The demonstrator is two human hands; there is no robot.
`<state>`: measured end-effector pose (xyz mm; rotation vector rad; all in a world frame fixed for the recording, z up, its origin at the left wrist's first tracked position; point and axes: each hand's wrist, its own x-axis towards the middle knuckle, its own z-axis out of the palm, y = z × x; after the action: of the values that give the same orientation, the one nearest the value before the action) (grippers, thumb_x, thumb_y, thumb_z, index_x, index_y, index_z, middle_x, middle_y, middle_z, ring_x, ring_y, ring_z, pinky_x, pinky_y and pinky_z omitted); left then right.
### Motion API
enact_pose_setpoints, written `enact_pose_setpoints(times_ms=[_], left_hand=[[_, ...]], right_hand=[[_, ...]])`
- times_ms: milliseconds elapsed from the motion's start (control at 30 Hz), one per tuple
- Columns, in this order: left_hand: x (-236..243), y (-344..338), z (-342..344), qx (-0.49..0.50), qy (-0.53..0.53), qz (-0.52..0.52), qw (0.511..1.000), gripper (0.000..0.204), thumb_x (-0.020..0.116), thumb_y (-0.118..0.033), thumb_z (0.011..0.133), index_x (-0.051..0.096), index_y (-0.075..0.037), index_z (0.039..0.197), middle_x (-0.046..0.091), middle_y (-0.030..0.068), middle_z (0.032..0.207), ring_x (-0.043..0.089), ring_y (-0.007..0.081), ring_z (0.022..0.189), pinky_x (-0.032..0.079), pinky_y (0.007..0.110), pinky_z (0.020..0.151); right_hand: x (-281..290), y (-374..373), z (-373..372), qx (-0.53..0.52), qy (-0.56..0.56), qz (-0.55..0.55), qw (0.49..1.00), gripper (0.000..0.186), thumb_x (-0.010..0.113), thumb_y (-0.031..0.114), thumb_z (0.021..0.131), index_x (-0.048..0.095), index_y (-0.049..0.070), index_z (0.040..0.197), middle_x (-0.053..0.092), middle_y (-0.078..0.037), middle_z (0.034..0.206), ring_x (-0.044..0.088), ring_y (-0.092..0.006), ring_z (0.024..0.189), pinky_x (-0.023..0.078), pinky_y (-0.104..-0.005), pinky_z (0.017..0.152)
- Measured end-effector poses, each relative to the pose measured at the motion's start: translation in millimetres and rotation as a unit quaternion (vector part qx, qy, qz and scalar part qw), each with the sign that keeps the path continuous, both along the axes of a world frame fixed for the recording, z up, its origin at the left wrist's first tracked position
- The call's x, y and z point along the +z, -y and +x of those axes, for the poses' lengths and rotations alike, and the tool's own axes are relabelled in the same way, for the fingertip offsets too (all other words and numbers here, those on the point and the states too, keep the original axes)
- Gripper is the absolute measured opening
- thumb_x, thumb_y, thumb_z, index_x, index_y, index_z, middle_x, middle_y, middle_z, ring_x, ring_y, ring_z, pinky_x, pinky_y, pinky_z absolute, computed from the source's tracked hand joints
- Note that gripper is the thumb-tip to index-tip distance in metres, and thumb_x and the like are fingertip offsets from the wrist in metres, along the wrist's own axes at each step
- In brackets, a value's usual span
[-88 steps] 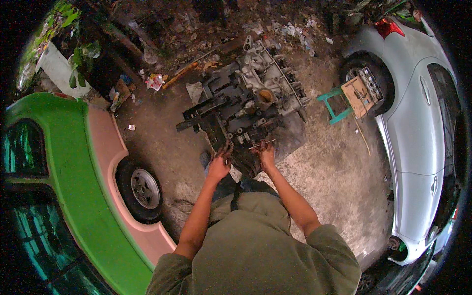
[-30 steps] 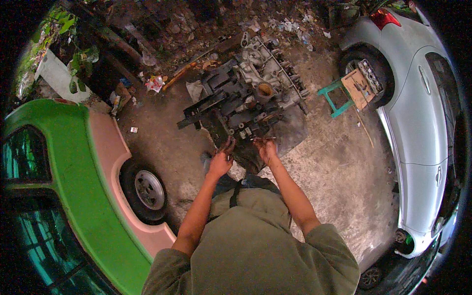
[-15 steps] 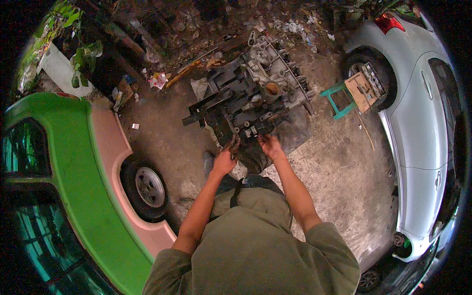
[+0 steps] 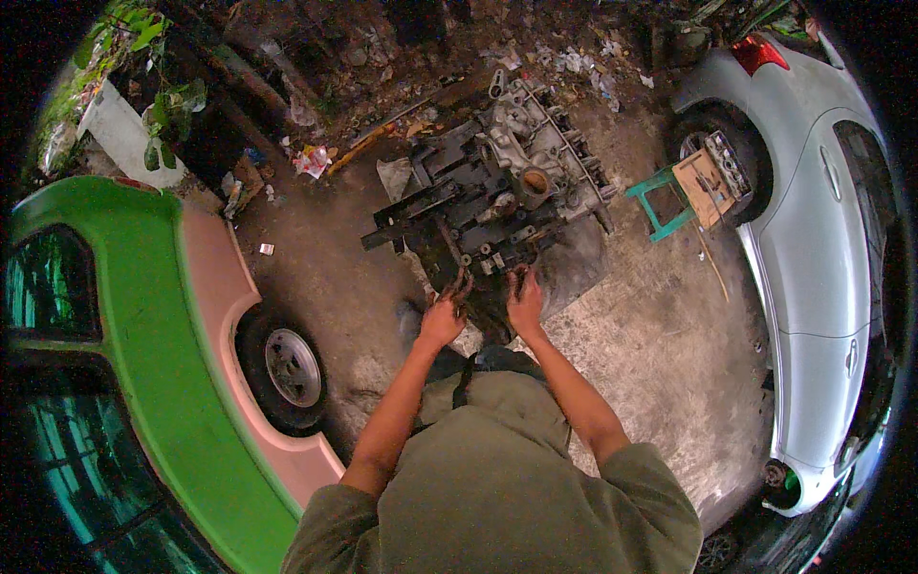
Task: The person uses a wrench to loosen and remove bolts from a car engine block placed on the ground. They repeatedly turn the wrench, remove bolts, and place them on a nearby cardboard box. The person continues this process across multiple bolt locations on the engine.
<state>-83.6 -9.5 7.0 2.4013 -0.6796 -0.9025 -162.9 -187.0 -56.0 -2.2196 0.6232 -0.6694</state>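
In front of me sits a greasy engine [image 4: 533, 182], with pale cast metal at its far right and dark, oily parts on its near left. Several small metal parts [image 4: 491, 260] are at its near edge. My left hand [image 4: 446, 316] is at that edge, just left of these small parts, with its blackened fingers stretched and slightly apart. To their right, my right hand [image 4: 524, 306] points toward the engine with its fingers bent together. Whatever lies between those fingertips is too small and dark to make out.
A green and pink car body [image 4: 143, 287] with a wheel [image 4: 292, 368] stands at left. On the right is a silver car [image 4: 813, 287]. A green stool [image 4: 660, 206] beside it bears a wooden board [image 4: 706, 187] and a metal engine part [image 4: 729, 165]. Litter [image 4: 579, 62] lies at the back.
My right hand has turned and drawn slightly nearer to me, its fingers now pointing forward. My left hand has shifted slightly right. The whole view has moved a little.
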Motion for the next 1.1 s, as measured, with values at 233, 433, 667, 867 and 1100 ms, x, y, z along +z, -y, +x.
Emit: enact_pose_setpoints(times_ms=[233,433,667,867,1100], left_hand=[[-12,-2,0,-0.034,0.054,-0.044,0.997,0.071,0.061,-0.018,0.083,0.031,-0.03,0.146,0.017,-0.0017,0.156,0.035,0.0295,0.135,0.021,0.056,0.112],[-2,1,-2,0.006,-0.02,0.0,1.0,0.07,0.058,-0.016,0.083,0.031,-0.029,0.146,0.029,0.0054,0.152,0.036,0.0308,0.134,0.025,0.055,0.11],[-10,-1,-2,-0.011,0.04,-0.058,0.997,0.071,0.059,-0.014,0.082,0.033,-0.029,0.146,0.028,0.0046,0.152,0.037,0.0308,0.133,0.027,0.057,0.108],[-13,-5,1,-0.022,0.024,-0.03,0.999,0.071,0.059,-0.016,0.082,0.032,-0.031,0.146,0.02,-0.0016,0.156,0.034,0.0287,0.136,0.026,0.058,0.108],[0,-3,1,-0.017,0.026,-0.032,0.999,0.07,0.059,-0.017,0.083,0.032,-0.032,0.146,0.02,-0.0018,0.156,0.034,0.0274,0.136,0.026,0.058,0.109]], right_hand=[[-49,17,13,-0.085,-0.085,0.583,0.804,0.03,0.061,0.028,0.092,0.056,0.01,0.115,0.06,0.0,0.094,0.058,-0.0148,0.076,0.045,-0.0287,0.063],[-33,7,18,-0.093,-0.024,0.699,0.709,0.031,0.06,0.035,0.092,0.057,0.015,0.115,0.059,0.002,0.092,0.055,-0.0111,0.073,0.042,-0.0254,0.059],[-18,1,24,-0.086,-0.001,0.642,0.762,0.032,0.061,0.034,0.091,0.056,0.013,0.114,0.06,0.001,0.089,0.055,-0.0111,0.073,0.042,-0.0255,0.057],[-17,2,25,-0.09,-0.031,0.645,0.758,0.032,0.061,0.032,0.091,0.056,0.01,0.114,0.059,-0.002,0.081,0.055,-0.0118,0.066,0.041,-0.0265,0.054],[-27,13,2,-0.075,0.06,0.686,0.721,0.034,0.054,0.032,0.096,0.058,0.007,0.118,0.064,-0.004,0.087,0.058,-0.014,0.069,0.042,-0.0271,0.058]])
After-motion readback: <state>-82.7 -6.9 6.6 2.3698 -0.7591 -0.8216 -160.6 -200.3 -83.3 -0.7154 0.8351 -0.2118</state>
